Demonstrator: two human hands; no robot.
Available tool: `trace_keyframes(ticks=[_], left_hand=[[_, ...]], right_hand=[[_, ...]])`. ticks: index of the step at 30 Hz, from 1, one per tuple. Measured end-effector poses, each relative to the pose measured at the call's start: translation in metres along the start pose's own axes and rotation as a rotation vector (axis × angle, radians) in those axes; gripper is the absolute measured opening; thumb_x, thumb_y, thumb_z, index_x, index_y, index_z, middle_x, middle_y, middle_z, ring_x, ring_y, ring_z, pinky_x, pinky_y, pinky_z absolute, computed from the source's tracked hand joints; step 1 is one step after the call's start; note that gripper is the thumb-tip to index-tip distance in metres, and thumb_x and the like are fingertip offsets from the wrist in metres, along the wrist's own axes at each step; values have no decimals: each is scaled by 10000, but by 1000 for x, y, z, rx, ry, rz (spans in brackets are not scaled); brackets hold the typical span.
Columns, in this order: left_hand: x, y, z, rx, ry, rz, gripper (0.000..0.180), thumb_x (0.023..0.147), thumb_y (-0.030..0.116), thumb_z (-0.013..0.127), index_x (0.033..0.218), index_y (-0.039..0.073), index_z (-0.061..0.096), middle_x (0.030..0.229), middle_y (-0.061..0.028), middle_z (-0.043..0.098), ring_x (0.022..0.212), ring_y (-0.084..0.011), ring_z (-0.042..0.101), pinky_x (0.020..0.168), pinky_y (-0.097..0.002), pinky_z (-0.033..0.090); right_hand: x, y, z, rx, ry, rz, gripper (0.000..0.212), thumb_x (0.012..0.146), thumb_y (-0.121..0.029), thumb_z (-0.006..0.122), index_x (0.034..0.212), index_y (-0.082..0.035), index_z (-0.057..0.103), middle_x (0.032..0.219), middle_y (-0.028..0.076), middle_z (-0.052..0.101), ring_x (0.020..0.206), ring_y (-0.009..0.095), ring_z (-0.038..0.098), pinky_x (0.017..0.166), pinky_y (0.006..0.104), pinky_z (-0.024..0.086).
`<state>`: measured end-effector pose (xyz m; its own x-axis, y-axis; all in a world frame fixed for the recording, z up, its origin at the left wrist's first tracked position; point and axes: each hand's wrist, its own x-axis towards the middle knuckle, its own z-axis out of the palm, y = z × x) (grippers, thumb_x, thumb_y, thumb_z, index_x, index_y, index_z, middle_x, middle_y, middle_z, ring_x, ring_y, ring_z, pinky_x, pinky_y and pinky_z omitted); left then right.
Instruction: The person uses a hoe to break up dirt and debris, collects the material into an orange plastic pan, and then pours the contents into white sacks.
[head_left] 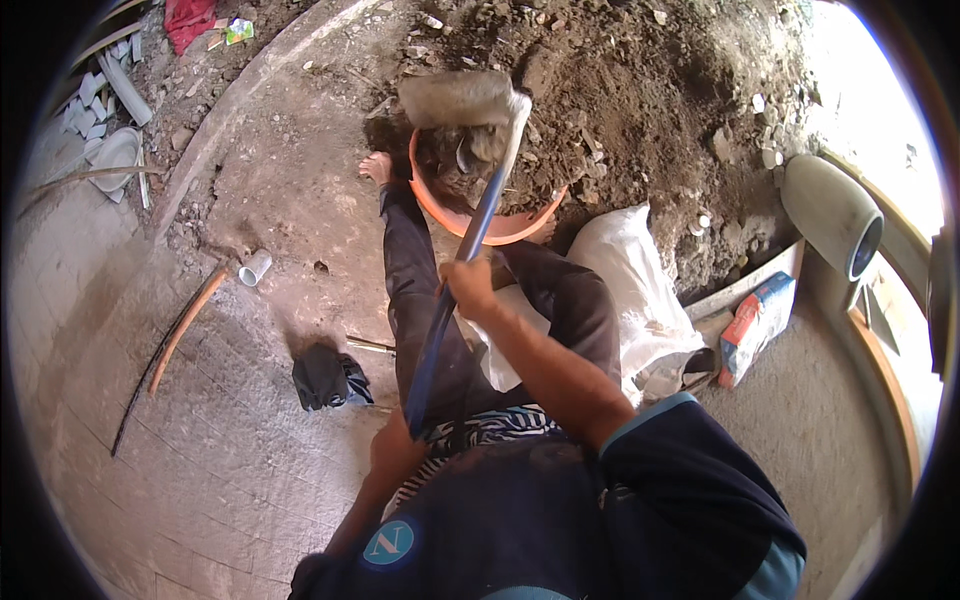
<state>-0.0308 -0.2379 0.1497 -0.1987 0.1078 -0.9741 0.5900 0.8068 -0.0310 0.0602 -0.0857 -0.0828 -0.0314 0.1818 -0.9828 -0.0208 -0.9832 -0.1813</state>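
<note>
A hoe [484, 208] with a blue handle and a broad dirt-coated blade slants across my front, its blade raised over an orange tub [490, 230]. My right hand [468, 285] is wrapped round the middle of the handle. Down by my waist, my left hand [397, 448] is closed on the handle's lower end. The tub stands between my feet and has soil and a lighter lump in it. Behind it rises a heap of loose brown soil [640, 110] mixed with rubble. The blade and handle hide part of the tub.
A full white sack [625, 285] leans beside my right leg. Farther right are a blue-and-red bag [757, 328] and a large grey cylindrical container [825, 215]. At left lie a dark cloth bundle [328, 378], a short white pipe [255, 268] and a curved orange tube [187, 330].
</note>
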Motion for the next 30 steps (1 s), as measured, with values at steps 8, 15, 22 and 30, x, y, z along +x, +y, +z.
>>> trace_keyframes(ticks=[8,15,22,30], left_hand=[[-35,-16,-3,66,21,-107,279,857,233,578,1027,21,514,891,-264,656,863,-468,633,771,-547,474],[148,88,-8,190,187,372,299,802,168,642,1016,3,513,836,-269,645,799,-459,634,718,-540,493],[184,178,-53,214,213,471,214,782,55,580,976,-17,524,834,-267,656,809,-450,650,751,-531,505],[101,112,2,373,38,251,216,788,87,591,963,-13,515,838,-274,660,826,-443,659,759,-525,507]], right_hand=[[-68,-14,-7,209,-22,-55,226,719,41,587,891,9,443,570,118,529,429,243,561,378,377,450],[78,-141,-82,178,284,-423,53,758,-21,557,718,13,547,577,115,536,454,244,550,398,376,440],[189,-164,-128,167,354,-98,62,708,-22,579,691,36,567,602,158,581,486,297,582,456,390,487],[125,-41,-116,280,292,69,57,728,14,571,712,9,516,611,129,503,459,272,532,409,424,439]])
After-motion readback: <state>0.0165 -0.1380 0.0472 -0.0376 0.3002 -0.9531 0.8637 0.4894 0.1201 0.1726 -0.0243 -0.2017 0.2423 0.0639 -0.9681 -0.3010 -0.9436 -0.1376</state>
